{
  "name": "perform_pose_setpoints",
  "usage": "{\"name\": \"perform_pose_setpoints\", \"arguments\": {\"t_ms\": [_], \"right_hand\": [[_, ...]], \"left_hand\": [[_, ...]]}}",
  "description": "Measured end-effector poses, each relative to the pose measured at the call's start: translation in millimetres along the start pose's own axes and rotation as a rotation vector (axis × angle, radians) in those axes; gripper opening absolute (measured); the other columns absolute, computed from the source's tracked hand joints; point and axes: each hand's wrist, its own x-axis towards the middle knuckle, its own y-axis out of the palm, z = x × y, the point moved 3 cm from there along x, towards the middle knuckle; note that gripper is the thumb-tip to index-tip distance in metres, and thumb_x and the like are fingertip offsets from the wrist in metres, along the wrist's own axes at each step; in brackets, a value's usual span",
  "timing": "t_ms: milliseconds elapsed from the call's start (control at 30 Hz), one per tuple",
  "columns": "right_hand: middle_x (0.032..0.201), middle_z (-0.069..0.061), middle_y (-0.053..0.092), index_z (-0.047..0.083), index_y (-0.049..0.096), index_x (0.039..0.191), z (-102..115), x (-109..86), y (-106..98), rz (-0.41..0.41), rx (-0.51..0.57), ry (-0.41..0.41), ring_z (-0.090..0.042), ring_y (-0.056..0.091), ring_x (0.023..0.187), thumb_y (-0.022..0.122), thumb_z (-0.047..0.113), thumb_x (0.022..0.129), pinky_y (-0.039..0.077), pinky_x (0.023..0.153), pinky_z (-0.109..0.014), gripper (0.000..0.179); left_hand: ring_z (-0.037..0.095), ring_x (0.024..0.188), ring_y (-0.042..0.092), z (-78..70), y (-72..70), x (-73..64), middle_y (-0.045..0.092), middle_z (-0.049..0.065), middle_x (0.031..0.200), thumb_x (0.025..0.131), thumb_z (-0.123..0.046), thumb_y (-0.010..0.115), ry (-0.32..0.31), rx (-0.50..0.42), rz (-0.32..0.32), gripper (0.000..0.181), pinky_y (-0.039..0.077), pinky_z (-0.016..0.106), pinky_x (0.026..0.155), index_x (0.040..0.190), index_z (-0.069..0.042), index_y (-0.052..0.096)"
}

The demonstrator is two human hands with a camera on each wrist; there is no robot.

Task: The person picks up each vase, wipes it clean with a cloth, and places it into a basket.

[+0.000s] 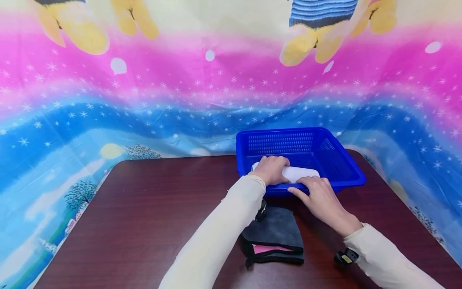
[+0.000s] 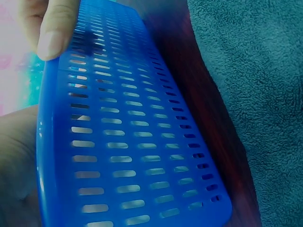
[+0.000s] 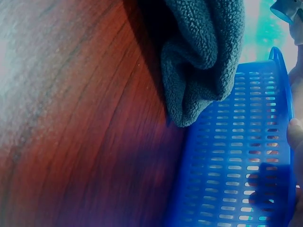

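Observation:
A blue plastic basket [image 1: 346,162] with slotted walls stands at the far right of the table. Inside it, along the front wall, lies a smooth white roll-shaped thing [image 1: 301,173]; its exact kind is unclear. My left hand [image 1: 270,169] reaches over the front rim and grips the roll's left part. My right hand [image 1: 323,200] holds the front rim near the roll's right end, thumb outside and fingers over the edge. Its thumb also shows on the rim in the left wrist view. Below my left wrist lies a folded grey fleece piece [image 1: 274,226] with black edging and pink inside.
The dark red-brown wooden table [image 1: 144,208] extends left of the basket. A colourful printed curtain [image 1: 202,88] hangs behind and around the table. A black wrist strap [image 1: 346,257] is on the right forearm.

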Motion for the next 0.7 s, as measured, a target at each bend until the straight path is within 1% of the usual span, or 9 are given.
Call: {"name": "perform_pose_setpoints", "arguments": {"t_ms": [67, 300, 533, 700], "right_hand": [[0.102, -0.013, 0.076, 0.006, 0.073, 0.105, -0.6, 0.0, 0.3, 0.003, -0.001, -0.005, -0.036, 0.067, 0.103, 0.070, 0.034, 0.095, 0.040, 0.085, -0.052, 0.030], [0.104, -0.013, 0.075, 0.005, 0.072, 0.107, -1.6, -1.0, 0.7, 0.007, 0.003, -0.015, -0.037, 0.066, 0.106, 0.069, 0.034, 0.096, 0.039, 0.087, -0.053, 0.030], [0.108, -0.015, 0.075, 0.004, 0.072, 0.111, -1.8, -1.7, 1.5, 0.015, 0.003, -0.013, -0.038, 0.065, 0.110, 0.068, 0.035, 0.096, 0.040, 0.091, -0.054, 0.034], [0.110, -0.015, 0.075, 0.004, 0.072, 0.112, -1.7, -2.5, 1.2, 0.003, 0.003, -0.020, -0.038, 0.064, 0.112, 0.069, 0.035, 0.096, 0.040, 0.093, -0.055, 0.035]], "left_hand": [[0.015, 0.121, 0.064, 0.7, 0.2, -0.2, 0.068, -0.005, 0.134, 0.089, -0.047, 0.075, -0.005, -0.004, 0.000, 0.054, 0.045, 0.038, 0.109, 0.135, -0.022, 0.064], [0.015, 0.121, 0.064, 1.9, 0.7, -0.1, 0.068, -0.005, 0.134, 0.089, -0.048, 0.074, 0.005, 0.011, -0.002, 0.054, 0.047, 0.039, 0.107, 0.135, -0.022, 0.064], [0.014, 0.121, 0.063, 5.1, 1.4, -2.6, 0.066, -0.005, 0.136, 0.090, -0.050, 0.072, -0.022, 0.008, 0.014, 0.055, 0.047, 0.038, 0.110, 0.136, -0.023, 0.061], [0.014, 0.121, 0.063, 4.6, 1.4, -4.4, 0.066, -0.005, 0.136, 0.090, -0.050, 0.072, -0.022, -0.010, 0.014, 0.055, 0.048, 0.036, 0.108, 0.136, -0.024, 0.061]]}}
